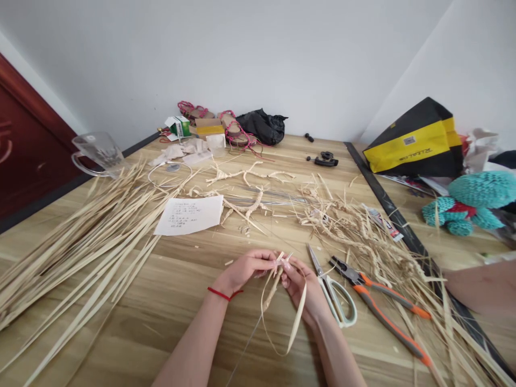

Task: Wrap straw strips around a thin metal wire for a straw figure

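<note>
- My left hand (249, 266) and right hand (301, 287) pinched the upper end of a straw-wrapped stem (273, 294) at the lower centre of the frame; I couldn't tell which strand each gripped.
- A loose straw strip (298, 322) looped below my fingertips, and a thin wire (243, 352) ran toward the bottom edge.
- I judged a firm left pinch and a flat, taut strip best, each turn snug against its neighbour.
- Scissors (325, 280) lay just beside my right hand, handy for trimming ends.
</note>
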`<state>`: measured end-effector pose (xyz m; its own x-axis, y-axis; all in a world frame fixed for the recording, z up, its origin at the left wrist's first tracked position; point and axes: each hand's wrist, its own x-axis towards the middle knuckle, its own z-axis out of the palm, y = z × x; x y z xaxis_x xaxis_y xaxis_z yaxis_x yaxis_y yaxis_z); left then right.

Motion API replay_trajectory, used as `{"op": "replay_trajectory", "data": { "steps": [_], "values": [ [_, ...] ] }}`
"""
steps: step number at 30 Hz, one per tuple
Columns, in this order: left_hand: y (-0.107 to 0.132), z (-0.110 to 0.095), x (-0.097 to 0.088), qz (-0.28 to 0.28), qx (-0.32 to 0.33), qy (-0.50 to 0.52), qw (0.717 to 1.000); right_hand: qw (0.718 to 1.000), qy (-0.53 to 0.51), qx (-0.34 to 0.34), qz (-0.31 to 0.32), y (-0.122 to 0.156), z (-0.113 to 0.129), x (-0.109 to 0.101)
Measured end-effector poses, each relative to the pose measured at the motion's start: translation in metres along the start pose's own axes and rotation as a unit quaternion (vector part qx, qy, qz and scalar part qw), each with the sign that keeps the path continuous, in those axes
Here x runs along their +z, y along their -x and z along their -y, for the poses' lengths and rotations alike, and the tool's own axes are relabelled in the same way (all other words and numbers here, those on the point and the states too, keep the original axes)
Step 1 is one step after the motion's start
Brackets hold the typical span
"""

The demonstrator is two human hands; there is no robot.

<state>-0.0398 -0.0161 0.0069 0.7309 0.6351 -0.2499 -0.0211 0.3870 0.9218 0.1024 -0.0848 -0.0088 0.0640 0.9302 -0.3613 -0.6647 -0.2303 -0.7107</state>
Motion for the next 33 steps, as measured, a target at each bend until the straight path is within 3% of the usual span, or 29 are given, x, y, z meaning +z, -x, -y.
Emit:
{"op": "replay_trajectory", "data": {
  "steps": [8,15,18,24,33],
  "values": [
    [-0.002,0.006,0.0,0.018,0.054,0.13,0.99,1.0,-0.015,0.005,0.003,-0.002,0.0,-0.005],
    [-0.008,0.013,0.001,-0.039,0.119,0.208,0.97,0.999,0.014,-0.017,0.026,-0.002,0.0,-0.002],
    [-0.008,0.012,0.002,-0.051,0.119,0.217,0.968,1.0,0.007,-0.018,0.019,-0.004,-0.002,-0.003],
    [-0.006,0.013,0.012,-0.002,0.105,0.252,0.962,0.999,-0.029,-0.016,0.02,-0.003,-0.001,0.0],
    [-0.005,0.014,0.018,0.008,0.076,0.316,0.946,0.998,-0.041,0.023,0.041,-0.002,0.001,-0.003]
  ]
}}
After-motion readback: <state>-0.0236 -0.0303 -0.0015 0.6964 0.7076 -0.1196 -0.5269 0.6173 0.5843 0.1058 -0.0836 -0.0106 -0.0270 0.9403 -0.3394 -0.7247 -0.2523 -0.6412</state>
